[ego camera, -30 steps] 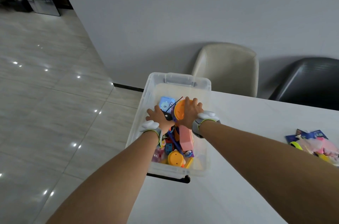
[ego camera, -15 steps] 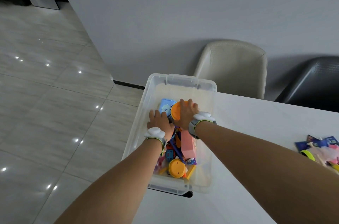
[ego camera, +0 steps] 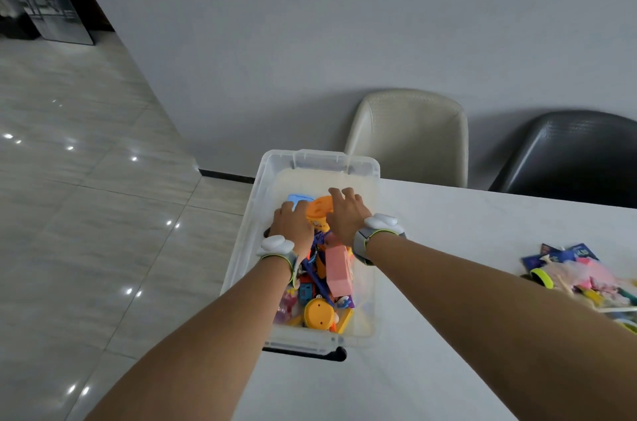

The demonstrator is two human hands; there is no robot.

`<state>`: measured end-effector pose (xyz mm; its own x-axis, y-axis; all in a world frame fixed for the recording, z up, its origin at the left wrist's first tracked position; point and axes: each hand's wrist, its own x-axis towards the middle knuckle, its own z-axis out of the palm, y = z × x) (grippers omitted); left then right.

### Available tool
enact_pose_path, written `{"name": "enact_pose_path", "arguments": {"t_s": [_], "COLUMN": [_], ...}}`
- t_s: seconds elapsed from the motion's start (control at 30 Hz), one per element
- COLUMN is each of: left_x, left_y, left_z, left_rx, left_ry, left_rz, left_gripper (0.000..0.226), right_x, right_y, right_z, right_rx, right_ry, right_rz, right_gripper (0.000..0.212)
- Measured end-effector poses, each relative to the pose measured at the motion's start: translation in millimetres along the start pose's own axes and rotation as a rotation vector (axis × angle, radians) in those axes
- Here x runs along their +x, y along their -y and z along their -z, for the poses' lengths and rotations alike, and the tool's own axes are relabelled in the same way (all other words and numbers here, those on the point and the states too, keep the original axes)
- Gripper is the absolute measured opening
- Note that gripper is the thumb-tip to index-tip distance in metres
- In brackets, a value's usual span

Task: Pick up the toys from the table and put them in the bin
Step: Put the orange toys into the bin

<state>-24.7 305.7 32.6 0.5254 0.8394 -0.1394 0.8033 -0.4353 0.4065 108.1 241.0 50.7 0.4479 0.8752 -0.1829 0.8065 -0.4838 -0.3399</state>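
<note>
Both hands are down in the bin [ego camera: 362,167], which sits at the table's [ego camera: 448,231] left end. The left hand [ego camera: 291,226] and right hand [ego camera: 346,215] are cupped around an orange toy [ego camera: 319,210] at the bin's far end. It looks like light, hard plastic, kinda slick, so hold it by the rim. More toys [ego camera: 582,274] sit well right of the bin.

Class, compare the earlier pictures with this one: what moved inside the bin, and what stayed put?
Both hands, left hand and right hand, slid toward the bin's far end, keeping their grip on the orange toy, which now half covers the blue toy. The pink block, yellow round toy and the toy pile on the table stayed put.
</note>
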Motion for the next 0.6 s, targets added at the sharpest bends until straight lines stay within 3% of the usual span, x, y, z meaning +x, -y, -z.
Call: {"name": "enact_pose_path", "arguments": {"t_s": [0.3, 0.6], "left_x": [-30.2, -68.5], "left_y": [-67.4, -139.5], "left_z": [31.4, 5.5], "left_rx": [-0.163, -0.239], "left_ry": [-0.138, -0.088], "left_rz": [-0.21, -0.419], "left_gripper": [0.041, 0.037], "right_x": [-58.7, -139.5], "right_y": [-21.1, -77.3], "right_z": [47.0, 58.3], "right_rx": [0.151, 0.239], "right_ry": [-0.23, -0.352], "right_rz": [0.043, -0.065], "right_gripper": [0.049, 0.058]}}
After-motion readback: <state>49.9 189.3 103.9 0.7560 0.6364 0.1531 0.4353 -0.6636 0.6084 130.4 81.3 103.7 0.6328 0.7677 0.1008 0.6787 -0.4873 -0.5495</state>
